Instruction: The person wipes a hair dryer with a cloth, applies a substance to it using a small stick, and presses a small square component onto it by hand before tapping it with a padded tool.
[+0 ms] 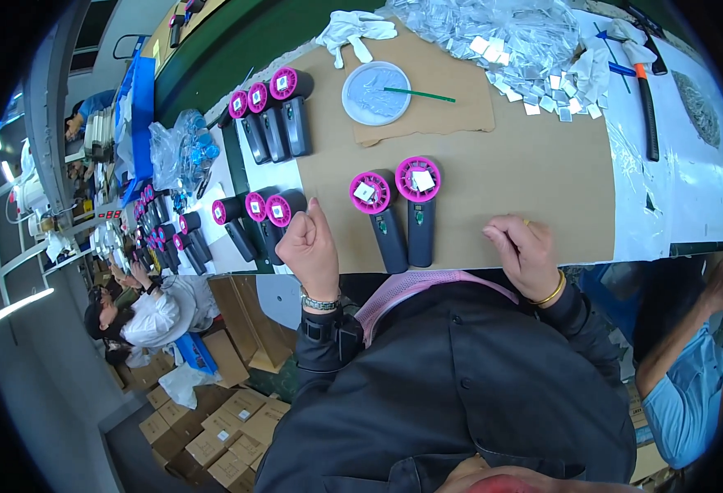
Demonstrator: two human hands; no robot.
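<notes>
Two handheld fans, a left one (388,238) and a right one (420,230), lie side by side before me. Each has a magenta ring head with a small white square piece on it and a dark handle with a small green part showing. My left hand (309,253) is closed, one finger sticking up, beside the rightmost of three similar fans (280,210); I see nothing in it. Over the table's front edge, right of the fan pair, my right hand (523,251) has its fingers curled with thumb against them, and no object shows there.
Three more fans (272,123) lie at the back left. A white round dish (377,94) holds grey paste and a green stick. White gloves (356,34), a heap of clear bags with square pieces (516,62) and a hammer (647,115) lie farther back. Co-workers sit at both sides.
</notes>
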